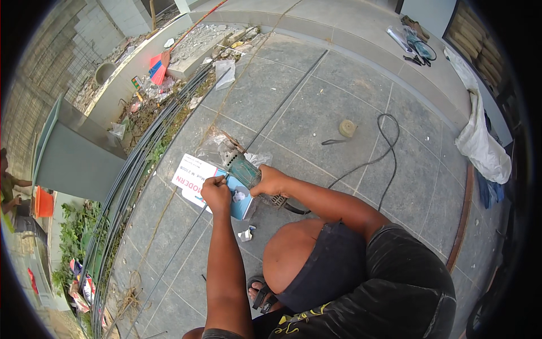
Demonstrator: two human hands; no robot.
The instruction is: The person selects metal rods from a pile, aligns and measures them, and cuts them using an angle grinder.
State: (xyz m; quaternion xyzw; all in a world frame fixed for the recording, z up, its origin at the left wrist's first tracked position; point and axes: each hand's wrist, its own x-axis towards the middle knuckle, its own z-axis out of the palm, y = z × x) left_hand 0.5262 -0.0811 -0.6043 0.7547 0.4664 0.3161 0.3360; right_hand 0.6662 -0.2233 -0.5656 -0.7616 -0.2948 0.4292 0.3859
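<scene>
My right hand (271, 182) is wrapped around the body of a green angle grinder (243, 170), whose metal head points away from me to the upper left. Its working end is partly hidden against the rod and scraps. Close beside the tool, my left hand (215, 195) is closed on a long thin steel rod (288, 100), which runs diagonally across the tiles and passes under the grinder. Beneath both hands lies a flat white and blue cardboard box (195, 175), with crumpled clear plastic (259, 160) near the grinder head.
Several long steel rods (135, 144) lie bundled along the left. A dark power cord (389, 148) loops over the tiles at right. A round tan disc (347, 128) sits beyond. A blue-green corded tool (418, 45) rests on the step. A person (20, 198) is at far left.
</scene>
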